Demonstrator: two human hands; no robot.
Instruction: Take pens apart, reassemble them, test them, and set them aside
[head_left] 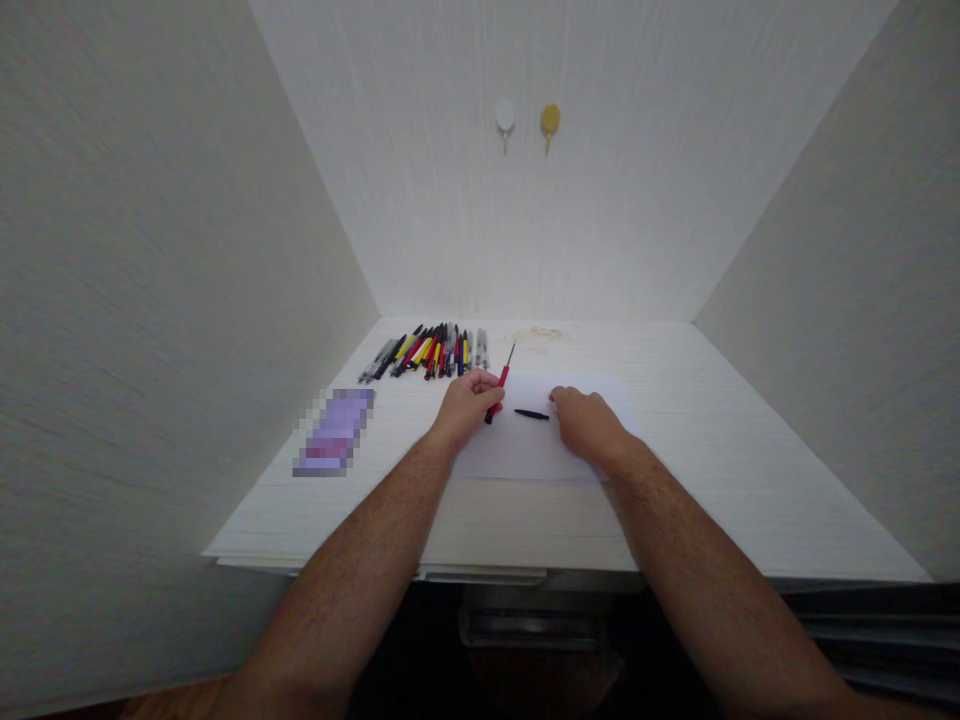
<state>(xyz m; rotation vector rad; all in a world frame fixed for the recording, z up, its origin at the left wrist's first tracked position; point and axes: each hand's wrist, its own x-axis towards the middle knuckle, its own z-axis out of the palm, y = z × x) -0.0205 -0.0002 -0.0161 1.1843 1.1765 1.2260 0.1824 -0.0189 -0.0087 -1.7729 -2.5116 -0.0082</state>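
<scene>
Between the thumb and fingers of my left hand [471, 405] is a red pen [503, 377] with a black end. It tilts up and away, and a thin dark refill [511, 353] sticks out of its far end. A sheet of white paper [525, 455] lies under both hands. On it, between them, rests a slim black pen part [532, 414], touched by neither hand. My right hand [587, 420] is at the sheet's right side with its fingers curled together. Whatever those fingers hold, if anything, is hidden.
Several pens in mixed colours [431, 350] lie in a row at the back left of the white table [720, 450]. A blurred purple flat object [335, 432] is at the left. Walls enclose the table; a white hook [505, 116] and a yellow hook [550, 119] are on the back one.
</scene>
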